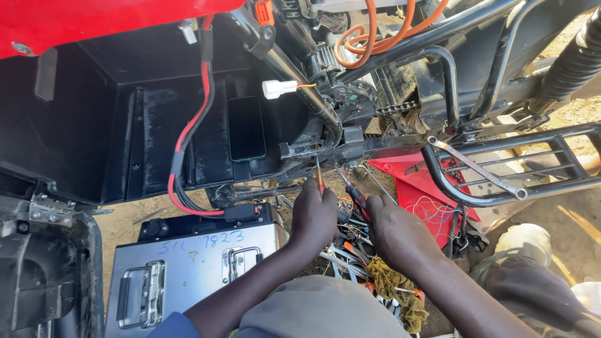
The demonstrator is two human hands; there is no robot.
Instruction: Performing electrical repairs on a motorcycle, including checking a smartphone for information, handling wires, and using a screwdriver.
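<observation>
left hand point(313, 216) grip pinched round a thin orange-handled screwdriver point(319, 177), tip up at the black frame bracket point(325, 150). right hand point(394, 231) closed on a red/black-handled screwdriver point(355, 194), aimed at the same spot. risk: tips could slip off & poke the loose wires point(432, 209) or red cable point(188, 131), since both tools crowd one point. tight room: silver battery case point(188, 263) left, footrest rack point(501, 169) right, tool pile point(344, 250) on ground below.
</observation>
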